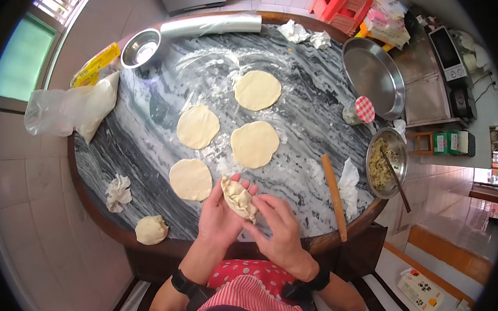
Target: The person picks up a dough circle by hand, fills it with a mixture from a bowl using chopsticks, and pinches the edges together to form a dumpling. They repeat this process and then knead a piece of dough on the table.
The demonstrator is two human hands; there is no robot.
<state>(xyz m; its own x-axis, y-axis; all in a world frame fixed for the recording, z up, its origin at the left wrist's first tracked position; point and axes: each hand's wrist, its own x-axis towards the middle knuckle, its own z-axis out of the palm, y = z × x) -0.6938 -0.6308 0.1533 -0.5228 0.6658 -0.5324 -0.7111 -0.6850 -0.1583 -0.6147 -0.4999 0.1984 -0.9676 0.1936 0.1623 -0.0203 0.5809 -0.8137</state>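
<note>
A folded dumpling (pixel 238 199) with a pleated edge lies across the palm and fingers of my left hand (pixel 220 219), which is cupped under it, palm up. From the right, the fingers of my right hand (pixel 279 228) press on the dumpling's right side and lower end. Around and beyond my hands, flat round dough wrappers lie on the marble table: one (pixel 191 179) just left of my left hand, two (pixel 198 127) (pixel 255 144) farther up, and another (pixel 257 90) at the back. A lump of dough (pixel 151 230) sits near the front left edge.
To the right are a rolling pin (pixel 334 198), a bowl of filling (pixel 380 166) with chopsticks, a lidded jar (pixel 359 111) and a large metal pan (pixel 373 76). A small steel bowl (pixel 141 48), plastic wrap roll (pixel 211 25) and flour bag (pixel 99 103) line the back and left.
</note>
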